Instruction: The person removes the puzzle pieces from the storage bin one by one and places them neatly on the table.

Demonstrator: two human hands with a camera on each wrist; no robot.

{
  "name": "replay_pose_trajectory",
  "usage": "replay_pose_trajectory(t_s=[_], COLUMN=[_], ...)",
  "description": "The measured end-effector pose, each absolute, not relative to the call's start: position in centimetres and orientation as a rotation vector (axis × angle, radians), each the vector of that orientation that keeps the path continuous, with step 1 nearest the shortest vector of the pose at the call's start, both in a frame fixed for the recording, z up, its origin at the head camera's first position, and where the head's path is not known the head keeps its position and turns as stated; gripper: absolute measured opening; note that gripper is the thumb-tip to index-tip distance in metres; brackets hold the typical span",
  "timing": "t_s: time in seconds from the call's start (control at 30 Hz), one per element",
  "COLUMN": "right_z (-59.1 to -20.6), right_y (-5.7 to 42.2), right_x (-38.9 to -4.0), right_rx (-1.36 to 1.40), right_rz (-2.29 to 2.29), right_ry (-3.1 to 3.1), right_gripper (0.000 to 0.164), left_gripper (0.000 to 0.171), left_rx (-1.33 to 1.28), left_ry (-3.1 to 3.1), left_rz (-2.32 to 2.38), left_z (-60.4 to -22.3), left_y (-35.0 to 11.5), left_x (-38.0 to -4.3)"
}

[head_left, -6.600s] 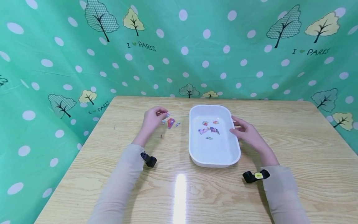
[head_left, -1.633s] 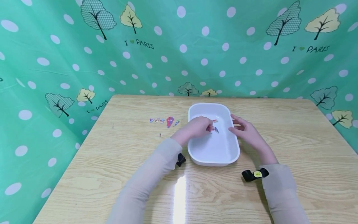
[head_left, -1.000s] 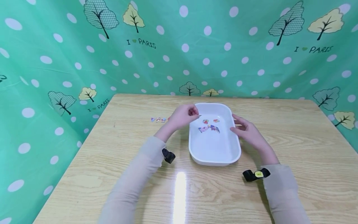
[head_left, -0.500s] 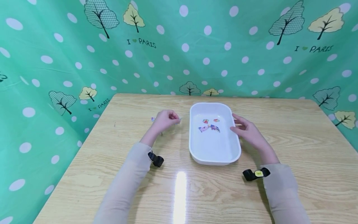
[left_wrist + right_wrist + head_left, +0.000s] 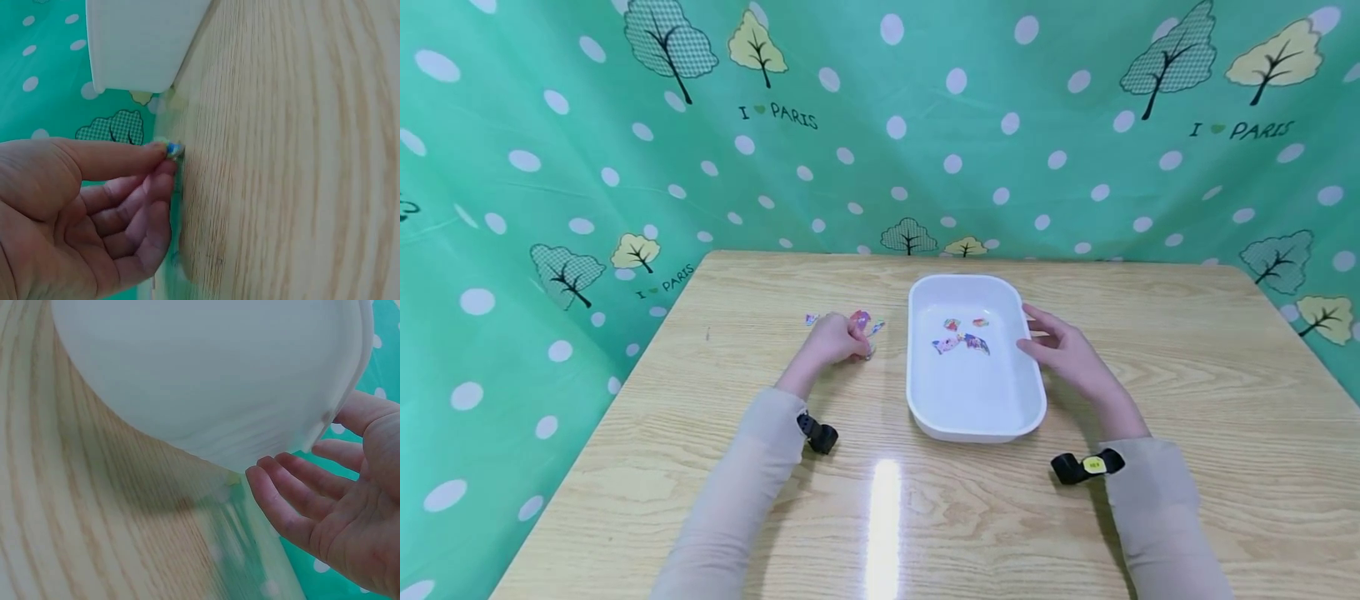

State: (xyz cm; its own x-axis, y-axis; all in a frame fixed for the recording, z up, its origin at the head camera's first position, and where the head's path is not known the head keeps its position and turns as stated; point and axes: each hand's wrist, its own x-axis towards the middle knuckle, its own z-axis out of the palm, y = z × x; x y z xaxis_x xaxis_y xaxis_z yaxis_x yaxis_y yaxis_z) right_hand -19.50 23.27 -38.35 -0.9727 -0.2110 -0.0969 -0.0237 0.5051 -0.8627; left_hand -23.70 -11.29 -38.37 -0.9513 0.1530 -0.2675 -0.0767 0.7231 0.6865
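Observation:
A white tray stands mid-table with several small colourful pieces inside. More such pieces lie in a row on the wood left of it. My left hand is down at that row, close to the table. Its thumb and forefinger pinch one tiny blue-green piece, seen in the left wrist view with the tray's wall behind. My right hand rests against the tray's right side with relaxed fingers and holds nothing.
The wooden table is backed by a green curtain with dots and trees that also hangs along the left edge. A black strap with a camera sits on each wrist. A bright glare streak marks the near table.
My left hand left the tray with a small piece, crossed to the row of pieces on the table and lowered beside it. The right hand and tray stayed still.

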Motion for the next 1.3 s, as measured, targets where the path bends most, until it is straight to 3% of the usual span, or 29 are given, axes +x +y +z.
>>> replay_pose_trajectory(t_s=[0.53,0.87,1.3], right_z=[-38.5,-38.3,-38.3], right_y=[22.9,23.1,23.0], right_x=[-19.3,-19.4,-19.4], right_rx=[-0.188,-0.171,-0.184], right_rz=[-1.459,-1.485,-1.498], right_ry=[2.535,2.542,2.536], right_gripper=[0.065,0.065,0.065], left_gripper=[0.014,0.008,0.015], left_rx=[-0.029,0.118,0.397], left_ry=[2.645,2.738,2.756], left_rz=[1.006,0.996,0.961], left_z=[-38.2,-36.3,-33.3], left_y=[-11.5,-10.6,-5.8], left_x=[-23.1,-23.8,-24.3])
